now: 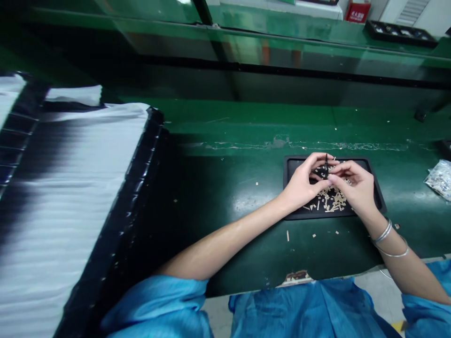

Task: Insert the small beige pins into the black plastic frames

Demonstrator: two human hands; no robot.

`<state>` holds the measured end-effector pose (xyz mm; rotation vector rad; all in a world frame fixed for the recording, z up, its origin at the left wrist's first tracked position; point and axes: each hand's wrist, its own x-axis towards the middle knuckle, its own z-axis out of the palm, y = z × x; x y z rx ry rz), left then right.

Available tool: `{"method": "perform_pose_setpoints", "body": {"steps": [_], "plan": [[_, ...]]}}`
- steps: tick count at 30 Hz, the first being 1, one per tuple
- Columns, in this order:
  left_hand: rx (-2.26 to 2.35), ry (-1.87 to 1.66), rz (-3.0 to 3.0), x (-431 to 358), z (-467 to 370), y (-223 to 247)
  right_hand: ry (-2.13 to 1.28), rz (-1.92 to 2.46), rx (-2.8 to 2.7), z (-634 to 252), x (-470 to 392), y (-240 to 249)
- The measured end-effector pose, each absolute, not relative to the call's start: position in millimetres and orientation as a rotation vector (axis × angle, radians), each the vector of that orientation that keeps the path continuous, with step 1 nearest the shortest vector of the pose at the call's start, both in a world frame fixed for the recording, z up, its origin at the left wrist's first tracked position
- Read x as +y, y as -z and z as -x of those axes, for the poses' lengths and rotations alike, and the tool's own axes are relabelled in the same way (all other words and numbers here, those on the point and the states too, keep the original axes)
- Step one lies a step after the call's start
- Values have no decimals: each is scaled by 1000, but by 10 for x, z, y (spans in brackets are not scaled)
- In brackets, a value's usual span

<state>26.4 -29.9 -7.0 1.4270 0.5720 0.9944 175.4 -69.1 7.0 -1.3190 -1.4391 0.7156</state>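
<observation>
Over the black tray (373, 174) on the green table (225, 188), the left hand (302, 184) and right hand (354, 184) meet, each grip pinching a thin dark pin (326, 165) held upright. This looks like the fitting step. Tan bits (331, 201) lie in the tray beneath; the next move calls for fine fingertip alignment.

Dim overall, with light from above glaring off the glossy green counter (246, 126) and the raised shelf (282, 35) behind it. The white sheets (70, 197) at left are blown out and streaked with motion blur. Deep shadow pools beside them, and straight edges bow near the frame's borders.
</observation>
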Motion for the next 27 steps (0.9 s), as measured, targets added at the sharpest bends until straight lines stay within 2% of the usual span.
{"method": "perform_pose_setpoints", "body": {"steps": [4,8,10,14,20,24,27], "plan": [[361,-997,-1242,-250,-268,69,-768,1406,-1349,-1819,-629,-43],[339,-989,-1180,-245,-278,75,-1249,1323,-1183,-1838,-600,-26],[425,-1073,-1202,-254,-279,83,-1329,1290,-1052,-1832,-577,-27],[667,-1316,-1199,-253,-276,108,-1223,1387,-948,-1842,-239,-74],[774,-1419,-1119,-213,-298,124,-1053,1440,-946,-1937,618,-246],[768,-1426,-1107,-212,-321,123,-986,1497,-1031,-1996,427,-225],[761,-1426,-1075,-203,-337,133,-864,1560,-1490,-1982,-20,-184]]}}
